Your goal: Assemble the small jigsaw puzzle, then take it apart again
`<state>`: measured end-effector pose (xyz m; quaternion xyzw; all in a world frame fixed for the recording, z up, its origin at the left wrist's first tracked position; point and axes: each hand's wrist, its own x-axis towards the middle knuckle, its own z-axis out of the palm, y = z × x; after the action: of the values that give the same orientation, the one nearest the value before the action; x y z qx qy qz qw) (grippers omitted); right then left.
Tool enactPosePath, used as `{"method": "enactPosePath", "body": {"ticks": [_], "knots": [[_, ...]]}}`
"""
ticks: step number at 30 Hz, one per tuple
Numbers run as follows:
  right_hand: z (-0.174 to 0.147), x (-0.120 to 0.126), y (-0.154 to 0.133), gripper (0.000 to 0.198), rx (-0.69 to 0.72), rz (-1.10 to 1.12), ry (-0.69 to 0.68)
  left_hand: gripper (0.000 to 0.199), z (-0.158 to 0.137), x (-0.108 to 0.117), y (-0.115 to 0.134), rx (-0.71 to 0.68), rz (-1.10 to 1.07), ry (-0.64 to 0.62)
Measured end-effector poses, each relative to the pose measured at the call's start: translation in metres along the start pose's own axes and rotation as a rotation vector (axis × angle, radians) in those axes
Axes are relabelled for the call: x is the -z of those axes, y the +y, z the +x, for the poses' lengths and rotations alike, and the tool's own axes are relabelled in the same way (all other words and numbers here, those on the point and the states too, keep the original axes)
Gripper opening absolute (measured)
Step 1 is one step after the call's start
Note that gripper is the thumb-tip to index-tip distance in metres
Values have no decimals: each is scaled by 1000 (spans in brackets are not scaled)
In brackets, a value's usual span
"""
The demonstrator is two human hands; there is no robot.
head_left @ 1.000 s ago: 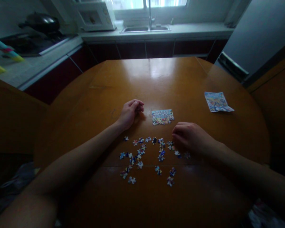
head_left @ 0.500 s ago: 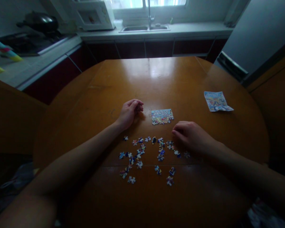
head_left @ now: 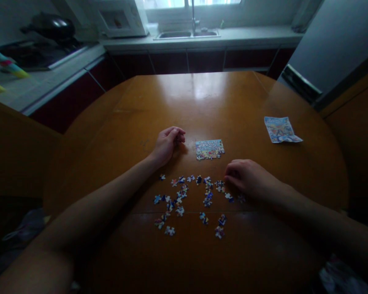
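A partly joined jigsaw puzzle (head_left: 209, 149) lies flat on the table, pale blue at its far side and many-coloured nearer me. To its left, my left hand (head_left: 168, 143) rests with curled fingers, thumb against them; whatever may be inside is hidden. My right hand (head_left: 247, 176) is closed too, low over the table at the puzzle's near right, and its fingertips face away from view. Beside it are a few loose puzzle pieces (head_left: 220, 185). Several more pieces (head_left: 179, 200) are scattered between my forearms, some overlapping or touching.
A creased picture sheet (head_left: 281, 130) lies on the right of the wooden table (head_left: 159, 100). Beyond the table stand a counter with a sink (head_left: 187, 35), a microwave (head_left: 119, 18), and a stove with a dark pan (head_left: 52, 28). A fridge (head_left: 334, 45) is at the right.
My right hand has drawn slightly down and right, away from the puzzle, its fingers more curled. My left hand, the puzzle and the loose pieces stay in place.
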<state>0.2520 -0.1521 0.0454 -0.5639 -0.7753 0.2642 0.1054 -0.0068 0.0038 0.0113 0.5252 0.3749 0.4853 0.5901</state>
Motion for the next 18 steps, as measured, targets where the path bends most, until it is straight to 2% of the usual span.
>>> {"method": "enactPosePath", "body": {"ticks": [5,10,18], "knots": [[0,-1,0,12,-15,-12,-25,20,0,0,0,4,-4,10],[-6,-4,-10,11,58,13,-73,20,0,0,0,9,8,18],[-10,-11,-22,14,66,-45,-37,20,1,-1,0,6,20,20]]}}
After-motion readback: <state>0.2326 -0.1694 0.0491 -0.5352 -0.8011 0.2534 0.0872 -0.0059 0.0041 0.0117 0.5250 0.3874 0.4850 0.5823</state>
